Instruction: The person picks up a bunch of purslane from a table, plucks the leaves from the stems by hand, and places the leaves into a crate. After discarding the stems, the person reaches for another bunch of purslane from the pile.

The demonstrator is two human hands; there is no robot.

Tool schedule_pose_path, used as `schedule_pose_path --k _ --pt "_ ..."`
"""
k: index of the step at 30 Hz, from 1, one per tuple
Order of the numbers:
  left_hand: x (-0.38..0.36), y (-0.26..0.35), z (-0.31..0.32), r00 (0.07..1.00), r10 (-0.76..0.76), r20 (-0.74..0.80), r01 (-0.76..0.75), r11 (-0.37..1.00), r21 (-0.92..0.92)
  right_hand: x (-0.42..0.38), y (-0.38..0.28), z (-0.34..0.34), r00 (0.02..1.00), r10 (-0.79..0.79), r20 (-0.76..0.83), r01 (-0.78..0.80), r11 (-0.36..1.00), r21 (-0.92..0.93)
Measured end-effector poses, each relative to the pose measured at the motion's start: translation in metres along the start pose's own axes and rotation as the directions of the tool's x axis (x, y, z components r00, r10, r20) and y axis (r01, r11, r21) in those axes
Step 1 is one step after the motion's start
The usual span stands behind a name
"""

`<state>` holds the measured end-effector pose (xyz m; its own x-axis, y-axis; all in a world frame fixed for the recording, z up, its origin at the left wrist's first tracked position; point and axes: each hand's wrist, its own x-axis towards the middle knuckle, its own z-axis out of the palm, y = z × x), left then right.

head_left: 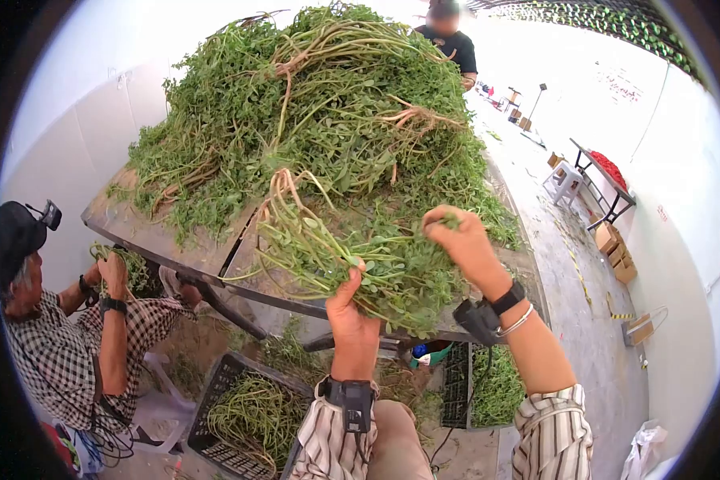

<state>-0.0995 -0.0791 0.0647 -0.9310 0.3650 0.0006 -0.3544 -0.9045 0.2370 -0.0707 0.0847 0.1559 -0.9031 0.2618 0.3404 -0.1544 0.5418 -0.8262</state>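
Note:
My left hand [352, 324] is closed around a bunch of leafy green stems [316, 244] over the table's front edge. Pale reddish root ends of the bunch point up and away from me, and its leaves spread to the right. Beside those leaves, my right hand [462, 244] is closed in a pinch, with a bit of green leaf showing at the fingertips. Behind both hands, a large heap of the same leafy plants [336, 104] covers much of the table [160, 232].
Below the table stand a black crate [208, 428] of bare stems and another crate [456, 384] beside leafy greens. A seated person [80, 320] handles stems at left; another person [450, 44] stands behind the heap. Right, a white stool [564, 182] and cardboard boxes [616, 252].

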Motion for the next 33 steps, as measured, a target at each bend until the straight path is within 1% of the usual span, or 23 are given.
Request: schedule_pose_path --k 2,3,4,5,6,7,8,9,11,12,14,15,16,18,19,22,25,26,28,29,31,32,33 --pt "-0.001 0.005 0.000 0.998 -0.029 0.060 0.031 0.999 -0.023 0.005 0.012 -0.013 1.000 0.010 -0.027 -0.010 1.000 0.026" --pt "-0.003 0.005 0.003 1.000 -0.008 0.000 0.008 1.000 -0.001 0.006 0.017 -0.019 0.997 0.016 -0.079 -0.012 0.998 0.058" --pt "-0.003 0.004 0.001 1.000 -0.012 0.000 0.012 1.000 -0.001 0.007 0.020 -0.026 0.991 0.024 -0.131 -0.012 0.996 0.091" --pt "-0.001 0.003 -0.002 1.000 -0.004 0.027 0.004 1.000 -0.004 0.007 0.023 -0.033 0.987 0.069 -0.145 -0.061 0.996 0.059" --pt "0.001 0.003 -0.005 0.999 0.005 0.054 -0.005 1.000 -0.006 0.006 0.025 -0.039 0.987 0.070 -0.147 -0.062 0.996 0.058" --pt "0.002 0.003 -0.006 0.999 0.003 0.054 -0.003 1.000 -0.006 0.006 0.027 -0.045 0.992 0.034 -0.121 -0.030 0.999 0.034" --pt "0.003 0.003 -0.008 0.993 -0.001 0.116 0.004 1.000 -0.025 0.006 0.027 -0.048 0.996 -0.003 -0.094 0.004 1.000 0.010" --pt "0.004 0.002 -0.008 0.984 -0.003 0.178 0.011 0.999 -0.043 0.006 0.024 -0.046 0.996 -0.001 -0.094 0.002 1.000 0.009" --pt "0.001 0.003 -0.006 0.988 -0.017 0.156 0.024 0.999 -0.042 0.005 0.015 -0.040 0.970 -0.236 -0.064 0.217 0.951 -0.219" --pt "0.000 0.003 -0.005 0.990 -0.028 0.136 0.034 0.999 -0.039 0.004 0.009 -0.037 0.969 -0.236 -0.065 0.217 0.951 -0.219" --pt "0.002 0.002 -0.006 0.990 -0.020 0.136 0.025 0.999 -0.033 -0.002 -0.004 -0.028 0.982 -0.134 0.135 0.169 0.941 -0.292" --pt "0.002 0.002 -0.007 0.991 -0.011 0.136 0.015 1.000 -0.026 -0.004 -0.006 -0.025 0.989 -0.010 0.145 0.062 0.932 -0.357" --pt "0.002 0.002 -0.006 0.991 -0.010 0.136 0.014 1.000 -0.026 -0.005 -0.003 -0.021 0.989 -0.011 0.146 0.063 0.932 -0.357" --pt "0.000 0.002 -0.004 0.989 0.012 0.146 -0.010 1.000 -0.015 -0.005 0.005 -0.016 0.968 -0.176 0.178 0.241 0.848 -0.472" --pt "0.000 0.002 -0.003 0.989 0.012 0.148 -0.010 1.000 -0.016 -0.005 0.001 -0.015 0.976 -0.081 0.201 0.166 0.875 -0.455" --pt "0.001 0.003 -0.005 0.988 -0.001 0.156 0.003 1.000 -0.013 -0.004 0.014 -0.014 0.979 -0.079 0.188 0.159 0.876 -0.456" --pt "0.003 0.001 -0.010 0.992 0.014 0.123 -0.015 1.000 0.006 -0.006 0.002 -0.014 0.982 -0.034 0.186 0.115 0.890 -0.442" --pt "0.002 0.001 -0.008 0.996 0.007 0.089 -0.008 1.000 0.011 -0.007 0.007 -0.014 0.982 -0.032 0.186 0.112 0.890 -0.441" --pt "0.000 -0.001 -0.005 0.998 -0.001 0.057 0.000 1.000 0.017 -0.006 0.017 -0.013 0.961 -0.258 0.096 0.271 0.828 -0.491" --pt "-0.001 -0.002 -0.004 0.999 -0.018 0.043 0.017 1.000 0.019 -0.005 0.018 -0.014 0.961 -0.258 0.095 0.271 0.828 -0.491" --pt "-0.001 -0.005 -0.004 0.999 -0.036 0.032 0.035 0.999 0.022 -0.001 0.015 -0.017 0.996 -0.090 0.009 0.087 0.925 -0.370" --pt "0.001 -0.007 -0.006 0.997 -0.057 0.055 0.057 0.998 0.007 0.002 0.013 -0.018 0.995 -0.096 0.007 0.092 0.924 -0.371" --pt "0.002 -0.009 -0.007 0.994 -0.080 0.072 0.080 0.997 -0.007 0.002 0.010 -0.019 0.998 0.012 -0.056 -0.026 0.966 -0.256"
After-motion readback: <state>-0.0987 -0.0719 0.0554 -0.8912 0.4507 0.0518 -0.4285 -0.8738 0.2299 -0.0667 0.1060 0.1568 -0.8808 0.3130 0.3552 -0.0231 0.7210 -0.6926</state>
